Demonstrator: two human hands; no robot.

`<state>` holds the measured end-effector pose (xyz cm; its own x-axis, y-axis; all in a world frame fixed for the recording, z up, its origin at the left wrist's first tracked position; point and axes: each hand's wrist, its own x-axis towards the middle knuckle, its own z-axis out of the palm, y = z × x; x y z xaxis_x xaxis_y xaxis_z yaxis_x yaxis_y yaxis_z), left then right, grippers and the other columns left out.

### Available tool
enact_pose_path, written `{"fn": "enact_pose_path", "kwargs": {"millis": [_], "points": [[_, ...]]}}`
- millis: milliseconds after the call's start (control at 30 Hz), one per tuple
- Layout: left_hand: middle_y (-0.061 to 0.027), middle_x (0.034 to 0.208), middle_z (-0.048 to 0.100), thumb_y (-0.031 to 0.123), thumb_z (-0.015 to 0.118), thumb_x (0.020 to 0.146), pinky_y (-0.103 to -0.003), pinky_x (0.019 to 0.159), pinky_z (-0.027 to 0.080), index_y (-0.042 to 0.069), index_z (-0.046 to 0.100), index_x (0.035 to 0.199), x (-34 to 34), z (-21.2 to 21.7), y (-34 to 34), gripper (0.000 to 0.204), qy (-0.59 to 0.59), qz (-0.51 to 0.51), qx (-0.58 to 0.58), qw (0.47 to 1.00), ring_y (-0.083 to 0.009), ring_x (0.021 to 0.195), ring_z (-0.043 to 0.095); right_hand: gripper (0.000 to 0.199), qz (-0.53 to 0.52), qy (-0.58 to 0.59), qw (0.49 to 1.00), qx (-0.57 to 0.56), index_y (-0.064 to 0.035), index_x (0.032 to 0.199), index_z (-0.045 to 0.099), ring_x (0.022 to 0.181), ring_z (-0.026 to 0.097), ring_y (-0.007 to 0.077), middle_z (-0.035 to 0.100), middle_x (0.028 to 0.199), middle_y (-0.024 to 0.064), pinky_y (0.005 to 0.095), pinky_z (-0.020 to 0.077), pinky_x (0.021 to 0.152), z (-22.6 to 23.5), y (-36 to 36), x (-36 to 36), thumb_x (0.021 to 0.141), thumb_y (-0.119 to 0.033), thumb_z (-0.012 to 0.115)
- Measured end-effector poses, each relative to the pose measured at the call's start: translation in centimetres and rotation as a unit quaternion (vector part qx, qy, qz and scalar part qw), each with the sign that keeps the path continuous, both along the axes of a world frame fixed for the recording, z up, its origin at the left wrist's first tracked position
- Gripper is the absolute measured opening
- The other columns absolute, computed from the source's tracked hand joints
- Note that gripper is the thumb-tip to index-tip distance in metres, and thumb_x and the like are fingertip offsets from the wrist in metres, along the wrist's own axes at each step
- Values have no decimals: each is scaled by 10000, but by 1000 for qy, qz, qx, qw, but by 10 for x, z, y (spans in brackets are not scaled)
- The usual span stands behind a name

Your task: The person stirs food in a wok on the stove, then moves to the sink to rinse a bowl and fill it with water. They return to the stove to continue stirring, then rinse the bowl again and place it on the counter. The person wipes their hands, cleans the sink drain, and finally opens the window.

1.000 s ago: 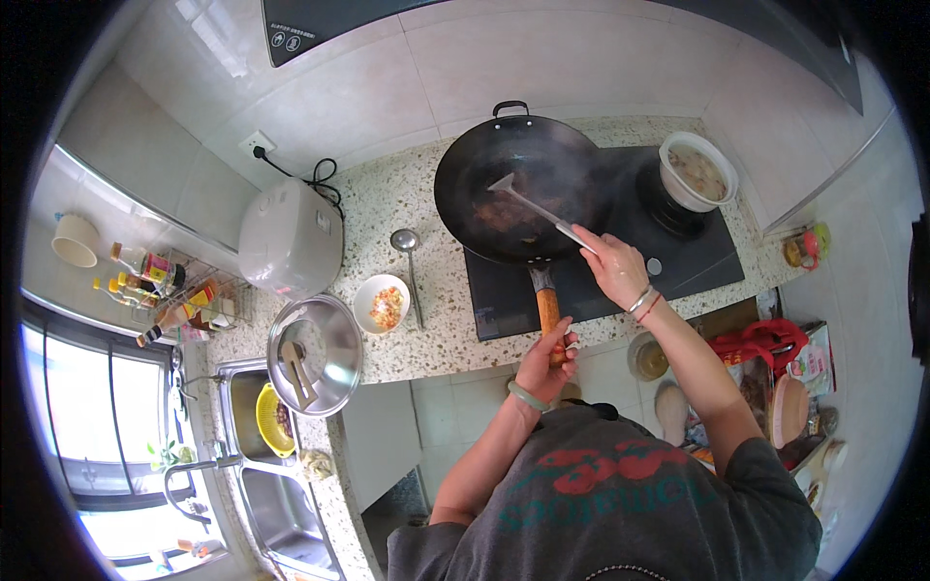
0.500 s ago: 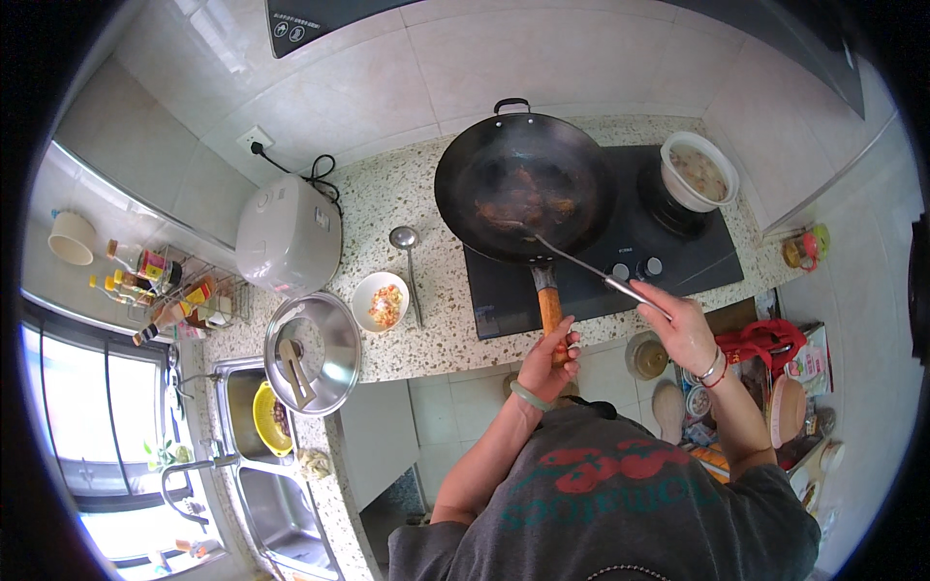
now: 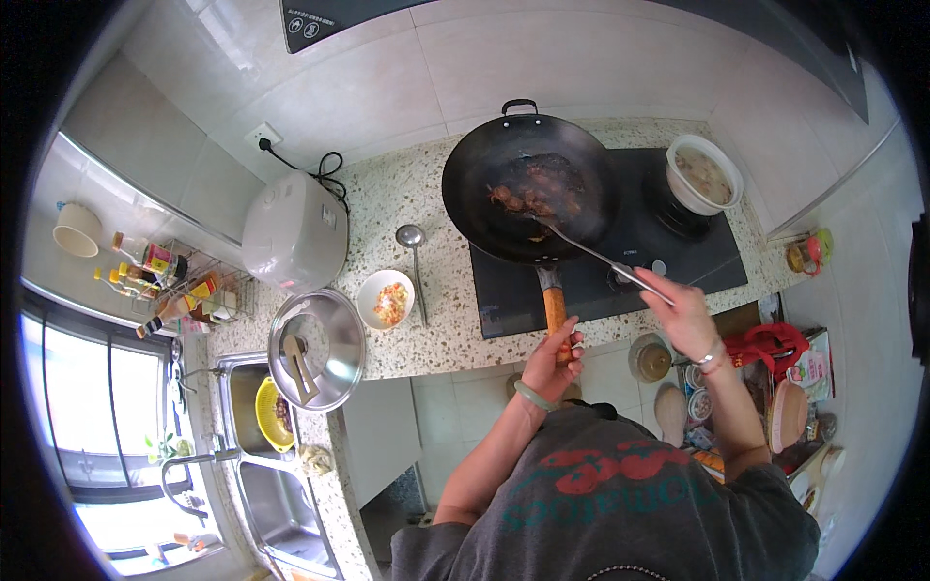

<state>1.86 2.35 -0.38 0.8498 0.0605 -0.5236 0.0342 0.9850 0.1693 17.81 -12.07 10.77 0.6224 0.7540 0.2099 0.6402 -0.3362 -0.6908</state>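
Note:
A large black wok (image 3: 473, 198) sits on the cooktop, with dark browned pieces of food (image 3: 535, 192) inside and a light haze over them. My left hand (image 3: 552, 366) is closed around the end of the wok's wooden handle (image 3: 553, 308). My right hand (image 3: 686, 320) grips a long metal spatula (image 3: 603, 257), whose working end lies at the near edge of the food. Left of the wok, a white bowl (image 3: 366, 308) holds chopped reddish and pale bits. Beside that bowl lies a metal ladle (image 3: 411, 236).
On the black cooktop (image 3: 717, 271), a white pot (image 3: 731, 184) of soupy food stands at the right. A rice cooker (image 3: 295, 232) and a metal lid (image 3: 355, 363) with tongs (image 3: 299, 370) occupy the left counter. Farther left are a double sink (image 3: 284, 511) and a yellow basket (image 3: 268, 418).
The spatula and my right hand have shifted slightly toward me and to the right. Food in the wok has been pushed into a looser heap. My left hand keeps its hold.

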Motion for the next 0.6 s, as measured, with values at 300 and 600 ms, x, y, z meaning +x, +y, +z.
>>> {"fn": "enact_pose_path", "kwargs": {"millis": [300, 600], "points": [[34, 755, 520, 220, 620, 900, -186, 462, 327, 125, 540, 1090, 3, 6, -2, 228, 12, 4, 12, 1000, -53, 576, 421, 304, 29, -134, 987, -85, -132, 1142, 627, 642, 596, 340, 622, 726, 157, 402, 481, 576, 9, -8, -2, 839, -152, 620], [34, 734, 506, 209, 628, 894, -186, 450, 317, 119, 556, 1073, 3, 11, -4, 213, 51, 17, 34, 998, -53, 564, 410, 309, -76, -11, 993, 87, -73, 1192, 595, 558, 591, 288, 619, 762, 207, 328, 445, 532, -38, 13, 25, 892, -148, 586]]}}
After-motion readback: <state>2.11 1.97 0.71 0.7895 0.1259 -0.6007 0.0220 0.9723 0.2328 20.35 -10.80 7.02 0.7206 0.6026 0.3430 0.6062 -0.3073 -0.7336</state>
